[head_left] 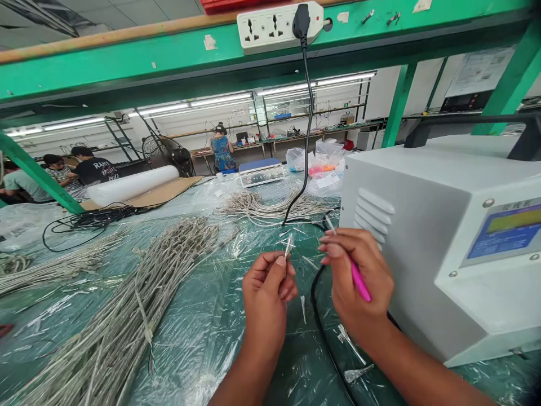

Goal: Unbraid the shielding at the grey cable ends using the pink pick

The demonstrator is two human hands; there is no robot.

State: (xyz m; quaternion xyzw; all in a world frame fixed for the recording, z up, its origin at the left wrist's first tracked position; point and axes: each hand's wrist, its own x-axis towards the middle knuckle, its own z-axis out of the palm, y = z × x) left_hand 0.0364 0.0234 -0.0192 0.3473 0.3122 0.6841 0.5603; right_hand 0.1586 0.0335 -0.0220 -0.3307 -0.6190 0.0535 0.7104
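Note:
My left hand (268,287) is closed in a pinch on a short silvery cable end (288,246) that sticks up from my fingertips. My right hand (359,276) is closed on a pink-handled tool (360,282) whose thin metal tip (329,223) points up and to the left, a little to the right of the cable end. Both hands hover over a table covered in clear plastic sheet (198,321). A big bundle of grey braided cables (139,299) lies to the left of my left hand.
A white machine with a blue display (456,237) stands right beside my right hand. A black power cord (308,129) hangs from a socket strip (279,25) on the green beam. More cable bundles (262,206), a scale (261,172) and bags lie farther back. People sit at distant benches.

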